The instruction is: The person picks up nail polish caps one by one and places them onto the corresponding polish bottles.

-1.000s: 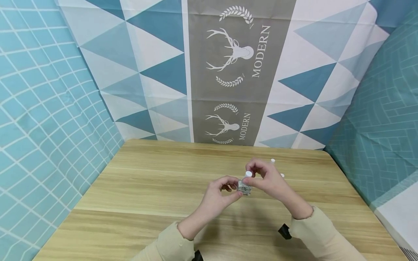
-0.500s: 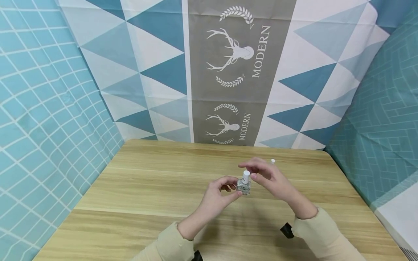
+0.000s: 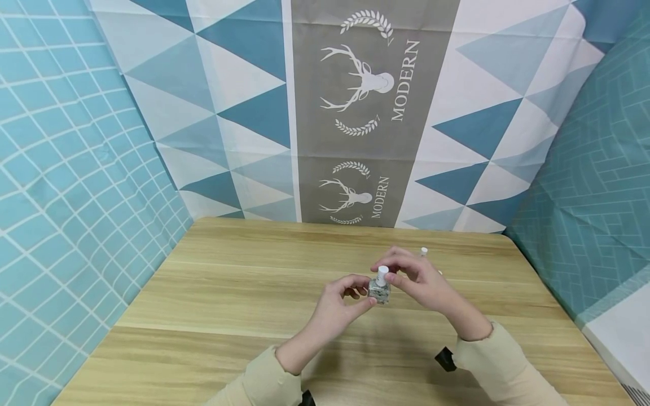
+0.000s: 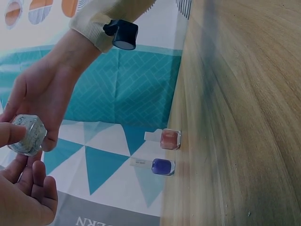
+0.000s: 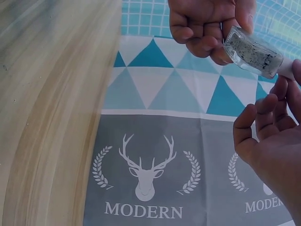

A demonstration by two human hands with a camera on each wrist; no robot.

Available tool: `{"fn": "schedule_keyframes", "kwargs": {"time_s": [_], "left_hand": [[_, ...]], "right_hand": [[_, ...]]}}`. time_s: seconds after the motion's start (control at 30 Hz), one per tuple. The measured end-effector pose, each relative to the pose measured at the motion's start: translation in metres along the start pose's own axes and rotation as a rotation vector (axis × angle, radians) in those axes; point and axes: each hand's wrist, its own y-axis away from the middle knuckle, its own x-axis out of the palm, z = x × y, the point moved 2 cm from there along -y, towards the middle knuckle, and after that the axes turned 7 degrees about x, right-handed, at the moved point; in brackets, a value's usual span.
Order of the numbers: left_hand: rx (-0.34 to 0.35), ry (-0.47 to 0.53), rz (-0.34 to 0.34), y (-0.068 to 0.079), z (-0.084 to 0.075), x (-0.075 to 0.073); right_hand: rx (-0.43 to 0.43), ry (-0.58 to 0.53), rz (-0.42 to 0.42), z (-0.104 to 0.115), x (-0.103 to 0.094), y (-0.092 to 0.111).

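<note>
Above the table, my left hand (image 3: pixel 337 299) pinches a small square nail polish bottle (image 3: pixel 379 291) between thumb and fingers. Its clear glass holds a whitish polish with dark flecks, seen close up in the right wrist view (image 5: pixel 254 52). The white cap (image 3: pixel 383 271) is on the bottle and points up and away. My right hand (image 3: pixel 421 285) pinches that cap between thumb and fingertips, its other fingers curled. In the left wrist view the bottle's base (image 4: pixel 30 136) faces the camera and hides the cap.
Two more nail polish bottles, one brownish red (image 4: pixel 170 139) and one dark blue (image 4: pixel 162 166), stand on the wooden table (image 3: pixel 228 299), beyond my right hand. Patterned cloth (image 3: pixel 350 113) hangs behind the table and at both sides.
The right fingers came off the cap about half a second ago and now pinch it again. The bottle stays in the left hand, at nearly the same spot.
</note>
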Motion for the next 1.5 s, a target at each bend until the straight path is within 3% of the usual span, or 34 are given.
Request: {"fn": "schedule_keyframes", "kwargs": {"time_s": [0.1,0.23,0.47,0.6,0.97,1.17,1.5], "left_hand": [[0.000,-0.002,0.002,0.000,0.000,0.000],[-0.003,-0.009,0.003,0.000,-0.001,0.000],[-0.029,0.015,0.011,0.000,-0.032,-0.005],[-0.033,0.013,0.017,0.000,-0.039,-0.006],[-0.038,0.016,0.015,0.001,-0.039,-0.005],[-0.037,0.014,0.009,0.001,-0.038,-0.006],[-0.017,0.006,0.022,0.001,-0.038,-0.006]], "right_hand": [[0.025,0.020,-0.021,0.005,0.000,-0.001],[0.072,0.017,-0.035,-0.008,0.000,0.000],[0.123,-0.018,-0.058,-0.021,0.000,0.001],[0.146,-0.015,-0.072,-0.023,0.001,0.001],[0.158,-0.009,-0.058,-0.025,0.002,0.001],[0.095,0.014,0.006,-0.019,-0.001,0.003],[0.059,-0.083,0.057,-0.016,-0.001,0.004]]}}
